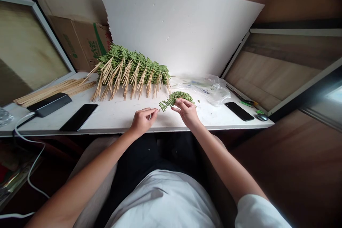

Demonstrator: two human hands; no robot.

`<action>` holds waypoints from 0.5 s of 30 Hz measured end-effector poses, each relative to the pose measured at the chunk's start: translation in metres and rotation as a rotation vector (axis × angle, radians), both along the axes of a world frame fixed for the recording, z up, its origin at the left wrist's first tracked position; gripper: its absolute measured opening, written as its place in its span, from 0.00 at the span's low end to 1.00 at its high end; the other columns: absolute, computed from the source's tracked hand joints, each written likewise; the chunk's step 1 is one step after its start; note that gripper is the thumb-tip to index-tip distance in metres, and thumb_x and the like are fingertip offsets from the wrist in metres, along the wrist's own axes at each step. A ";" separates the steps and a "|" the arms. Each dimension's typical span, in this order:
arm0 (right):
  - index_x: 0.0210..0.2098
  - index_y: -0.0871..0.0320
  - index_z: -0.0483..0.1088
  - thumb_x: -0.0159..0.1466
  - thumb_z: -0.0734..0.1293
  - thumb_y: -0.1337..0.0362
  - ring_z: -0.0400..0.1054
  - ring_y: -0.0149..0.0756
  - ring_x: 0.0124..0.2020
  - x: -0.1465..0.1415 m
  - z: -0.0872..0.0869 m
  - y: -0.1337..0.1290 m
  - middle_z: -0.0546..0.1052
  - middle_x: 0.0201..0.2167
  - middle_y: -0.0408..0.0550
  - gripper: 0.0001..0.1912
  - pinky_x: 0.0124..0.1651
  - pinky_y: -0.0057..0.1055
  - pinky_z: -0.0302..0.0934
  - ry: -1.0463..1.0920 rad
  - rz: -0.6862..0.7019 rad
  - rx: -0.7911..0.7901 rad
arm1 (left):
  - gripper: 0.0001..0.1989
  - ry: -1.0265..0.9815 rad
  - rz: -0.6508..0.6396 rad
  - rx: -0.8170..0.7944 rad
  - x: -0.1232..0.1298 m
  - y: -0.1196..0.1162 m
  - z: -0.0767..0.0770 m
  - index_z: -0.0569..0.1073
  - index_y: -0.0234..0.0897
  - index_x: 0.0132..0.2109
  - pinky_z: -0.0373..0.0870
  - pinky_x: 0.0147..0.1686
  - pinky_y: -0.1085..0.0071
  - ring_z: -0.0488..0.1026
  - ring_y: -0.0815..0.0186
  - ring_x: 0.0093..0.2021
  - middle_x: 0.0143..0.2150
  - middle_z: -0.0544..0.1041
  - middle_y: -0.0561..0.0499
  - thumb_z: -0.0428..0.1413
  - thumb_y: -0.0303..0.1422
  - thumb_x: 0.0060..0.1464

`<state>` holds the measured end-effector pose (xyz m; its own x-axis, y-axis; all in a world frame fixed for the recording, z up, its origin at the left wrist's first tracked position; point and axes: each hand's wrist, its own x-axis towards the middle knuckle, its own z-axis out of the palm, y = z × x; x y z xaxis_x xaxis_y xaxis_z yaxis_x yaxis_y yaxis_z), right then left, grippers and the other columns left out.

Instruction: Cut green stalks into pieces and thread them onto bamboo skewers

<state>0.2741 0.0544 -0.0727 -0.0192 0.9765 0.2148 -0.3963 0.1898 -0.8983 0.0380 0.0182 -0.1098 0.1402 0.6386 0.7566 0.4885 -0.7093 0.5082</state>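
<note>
Between thumb and fingers, my left hand pinches the bare end of a thin skewer. A row of short green bean pieces is threaded crosswise along that skewer. My right hand is at the other end of the row, its thumb and index finger closed around the last pieces; the exact grip is partly hidden. Just behind it lies a small heap of loose cut green beans. Farther back, a large stack of filled bean skewers rests with its bare wooden ends fanned toward me.
Bare wooden skewers lie at the left, by a black stand and a phone. A crumpled plastic bag and a second black phone lie right. A white foam board stands behind the white table.
</note>
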 end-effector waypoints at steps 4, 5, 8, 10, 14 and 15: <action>0.31 0.54 0.83 0.46 0.87 0.54 0.77 0.35 0.39 -0.006 0.000 -0.002 0.83 0.35 0.43 0.18 0.47 0.36 0.79 0.040 -0.030 -0.023 | 0.12 -0.035 0.005 -0.013 0.002 -0.004 0.007 0.85 0.36 0.43 0.64 0.30 0.69 0.69 0.68 0.27 0.34 0.82 0.48 0.57 0.35 0.70; 0.31 0.54 0.83 0.46 0.87 0.54 0.78 0.35 0.40 -0.006 0.000 -0.001 0.83 0.35 0.43 0.18 0.48 0.36 0.79 0.038 -0.043 -0.026 | 0.12 -0.040 0.006 -0.024 0.002 -0.004 0.009 0.85 0.36 0.43 0.65 0.30 0.69 0.69 0.67 0.27 0.34 0.82 0.48 0.57 0.35 0.70; 0.34 0.53 0.83 0.46 0.87 0.53 0.79 0.39 0.44 -0.004 -0.001 0.001 0.84 0.39 0.45 0.20 0.48 0.38 0.79 0.009 -0.068 -0.026 | 0.13 -0.064 0.008 -0.066 0.002 -0.005 0.010 0.85 0.36 0.43 0.68 0.32 0.69 0.72 0.66 0.29 0.36 0.83 0.46 0.57 0.37 0.70; 0.37 0.53 0.84 0.48 0.86 0.53 0.79 0.41 0.46 -0.002 -0.002 0.002 0.85 0.40 0.46 0.21 0.47 0.38 0.79 -0.026 -0.071 -0.010 | 0.14 -0.078 0.015 -0.087 0.001 -0.004 0.009 0.85 0.36 0.43 0.69 0.32 0.69 0.73 0.65 0.30 0.36 0.84 0.46 0.58 0.37 0.69; 0.36 0.53 0.84 0.50 0.85 0.52 0.79 0.38 0.41 0.003 -0.004 0.004 0.84 0.36 0.45 0.18 0.45 0.36 0.80 -0.077 -0.051 0.030 | 0.14 -0.117 0.001 -0.133 0.000 -0.001 0.006 0.86 0.35 0.43 0.71 0.34 0.70 0.76 0.64 0.32 0.36 0.84 0.45 0.58 0.39 0.69; 0.37 0.53 0.84 0.50 0.85 0.53 0.79 0.38 0.39 0.004 -0.004 0.004 0.84 0.36 0.45 0.18 0.45 0.36 0.80 -0.083 -0.037 0.041 | 0.15 -0.131 -0.008 -0.148 0.000 -0.001 0.005 0.86 0.34 0.44 0.71 0.34 0.70 0.76 0.64 0.32 0.36 0.84 0.45 0.58 0.39 0.69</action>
<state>0.2786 0.0588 -0.0770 -0.0027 0.9672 0.2539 -0.3132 0.2403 -0.9188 0.0383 0.0172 -0.1050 0.0524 0.7433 0.6669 0.4057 -0.6261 0.6659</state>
